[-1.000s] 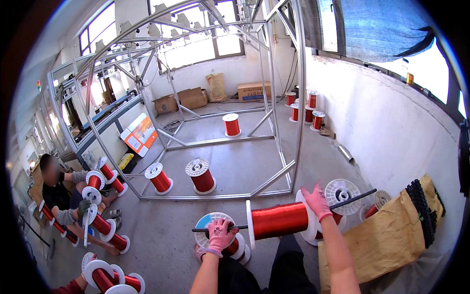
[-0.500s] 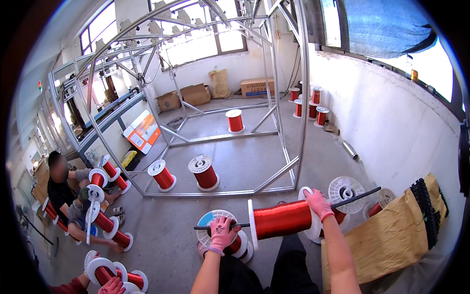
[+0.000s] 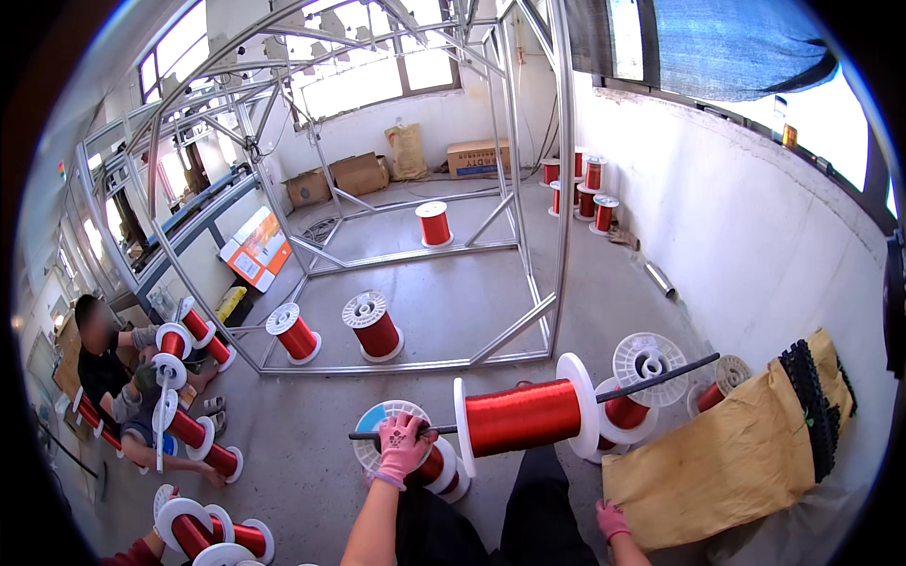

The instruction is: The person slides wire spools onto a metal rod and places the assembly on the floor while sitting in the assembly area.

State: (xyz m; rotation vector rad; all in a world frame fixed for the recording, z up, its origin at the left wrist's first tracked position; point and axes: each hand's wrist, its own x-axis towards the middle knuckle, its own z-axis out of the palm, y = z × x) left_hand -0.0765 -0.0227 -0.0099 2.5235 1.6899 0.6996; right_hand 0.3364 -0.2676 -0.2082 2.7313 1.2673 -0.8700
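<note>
A large spool of red wire (image 3: 524, 417) with white flanges lies sideways on a black rod (image 3: 661, 376) that passes through it. My left hand (image 3: 401, 445), in a pink glove, is closed around the rod left of the spool. It sits over a standing white-flanged spool (image 3: 375, 456) with a blue patch on its top. The rod's right part crosses above another standing spool (image 3: 628, 411). My right hand (image 3: 612, 519), also pink-gloved, is off the spool, low by the left edge of a tan sheet (image 3: 698, 481). Its fingers look apart, with nothing visible in them.
A metal frame (image 3: 425, 367) stands ahead, with several red spools in and around it. More spools (image 3: 604, 215) stand by the right wall. A seated co-worker (image 3: 109, 377) is at left among spools. Another person's sleeve (image 3: 132, 555) shows at lower left.
My right hand has let go of the spool's right flange and dropped down to the tan sheet's edge. My left hand keeps its hold on the rod. The view has shifted slightly.
</note>
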